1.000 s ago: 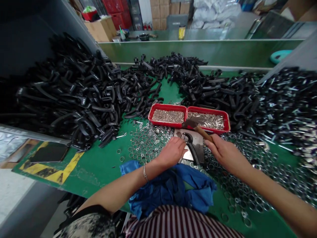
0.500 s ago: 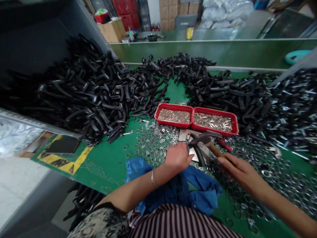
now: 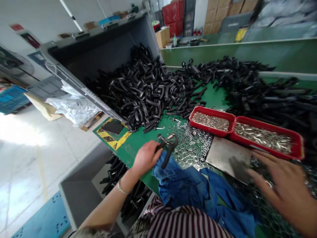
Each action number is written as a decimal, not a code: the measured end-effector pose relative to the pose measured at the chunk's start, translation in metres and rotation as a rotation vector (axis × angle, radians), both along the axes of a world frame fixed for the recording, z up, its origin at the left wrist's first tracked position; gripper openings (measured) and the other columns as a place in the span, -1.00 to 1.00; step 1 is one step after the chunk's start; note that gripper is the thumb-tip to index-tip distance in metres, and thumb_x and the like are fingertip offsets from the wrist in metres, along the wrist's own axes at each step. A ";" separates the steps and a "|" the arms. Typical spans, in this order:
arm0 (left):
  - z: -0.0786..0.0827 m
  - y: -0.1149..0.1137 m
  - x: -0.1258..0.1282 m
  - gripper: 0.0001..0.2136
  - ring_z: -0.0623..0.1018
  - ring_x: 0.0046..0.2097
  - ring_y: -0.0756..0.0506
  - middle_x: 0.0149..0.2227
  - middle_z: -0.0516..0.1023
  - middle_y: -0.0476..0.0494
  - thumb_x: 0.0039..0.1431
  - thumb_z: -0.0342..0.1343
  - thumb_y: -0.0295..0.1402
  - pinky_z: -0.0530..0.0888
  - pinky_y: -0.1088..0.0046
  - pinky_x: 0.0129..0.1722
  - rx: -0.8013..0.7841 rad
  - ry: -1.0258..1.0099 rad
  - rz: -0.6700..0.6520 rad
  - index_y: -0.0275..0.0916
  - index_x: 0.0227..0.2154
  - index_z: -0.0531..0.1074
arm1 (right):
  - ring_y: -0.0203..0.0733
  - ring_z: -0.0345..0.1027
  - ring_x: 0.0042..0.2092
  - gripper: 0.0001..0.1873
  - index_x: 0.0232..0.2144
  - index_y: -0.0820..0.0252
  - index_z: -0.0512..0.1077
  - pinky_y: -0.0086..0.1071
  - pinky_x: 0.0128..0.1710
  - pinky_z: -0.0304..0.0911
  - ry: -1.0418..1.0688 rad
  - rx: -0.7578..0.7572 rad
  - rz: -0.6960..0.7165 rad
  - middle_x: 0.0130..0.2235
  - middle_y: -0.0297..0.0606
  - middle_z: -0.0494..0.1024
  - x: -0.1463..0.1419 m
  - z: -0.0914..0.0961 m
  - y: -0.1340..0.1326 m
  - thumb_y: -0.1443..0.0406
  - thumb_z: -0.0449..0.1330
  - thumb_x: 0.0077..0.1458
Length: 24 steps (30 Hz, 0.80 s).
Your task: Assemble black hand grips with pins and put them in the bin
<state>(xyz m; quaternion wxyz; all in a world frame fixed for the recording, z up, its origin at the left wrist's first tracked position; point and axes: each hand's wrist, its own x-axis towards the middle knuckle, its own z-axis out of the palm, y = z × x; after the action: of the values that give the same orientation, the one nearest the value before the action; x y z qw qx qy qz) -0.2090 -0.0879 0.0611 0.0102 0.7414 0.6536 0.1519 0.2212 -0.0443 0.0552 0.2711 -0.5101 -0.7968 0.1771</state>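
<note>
Left hand [image 3: 146, 157] pinching black clamp [image 3: 168, 145] between fingers and thumb, held up off tabletop [image 3: 128, 152], just above blue cloth [image 3: 183, 185]. Right hand [image 3: 282, 188] spread, blurred, low over washers [image 3: 262, 172] beside steel plate [image 3: 229, 158]. Red trays [image 3: 266, 130] just beyond plate, within reach of both hands.

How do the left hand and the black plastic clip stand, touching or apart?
Touching: the head view shows the left hand closed around the near end of the black plastic clip, with no gap between them.
</note>
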 end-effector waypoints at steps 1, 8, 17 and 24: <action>-0.003 -0.012 -0.024 -0.77 0.51 -0.16 -0.16 -0.23 0.49 -0.19 0.37 -0.07 -0.21 0.46 0.27 -0.11 0.011 0.033 0.062 -0.24 -0.15 0.38 | 0.24 0.11 0.28 -0.43 0.26 -0.06 0.22 0.18 0.27 -0.05 -0.043 0.045 0.091 0.24 -0.04 0.33 -0.038 0.003 0.008 0.06 0.11 0.23; -0.019 -0.045 -0.101 -0.75 0.55 -0.16 -0.19 -0.21 0.52 -0.17 0.40 -0.15 -0.22 0.47 0.27 -0.13 -0.114 0.082 0.245 -0.19 -0.14 0.40 | 0.05 0.10 0.25 -0.59 0.14 0.12 0.34 -0.03 0.19 0.03 -0.106 0.201 0.635 0.23 -0.10 0.35 -0.292 -0.028 0.038 0.21 0.15 0.27; -0.020 0.079 -0.071 -0.81 0.48 -0.02 -0.27 -0.14 0.49 -0.32 0.28 0.00 -0.40 0.41 0.19 0.03 -0.032 0.271 0.183 -0.32 -0.13 0.43 | 0.00 0.23 0.01 -0.79 -0.16 0.17 0.44 -0.08 0.07 0.05 -0.219 0.180 0.523 -0.05 -0.12 0.50 -0.261 -0.057 0.087 0.30 0.01 0.35; -0.025 0.119 -0.060 -0.77 0.50 -0.01 -0.29 -0.07 0.47 -0.43 0.13 0.09 -0.49 0.44 0.18 -0.01 -0.175 0.078 0.278 -0.42 -0.13 0.41 | -0.05 0.28 0.04 -0.72 -0.10 0.18 0.43 -0.13 0.07 0.17 -0.119 0.106 0.328 0.01 -0.09 0.50 -0.183 -0.043 0.075 0.28 -0.07 0.38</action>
<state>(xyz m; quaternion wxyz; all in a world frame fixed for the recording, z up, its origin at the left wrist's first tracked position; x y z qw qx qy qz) -0.2688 0.0310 0.0357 0.0284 0.6455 0.7604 0.0655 0.0380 0.0303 0.0127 0.2175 -0.3679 -0.8922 0.1460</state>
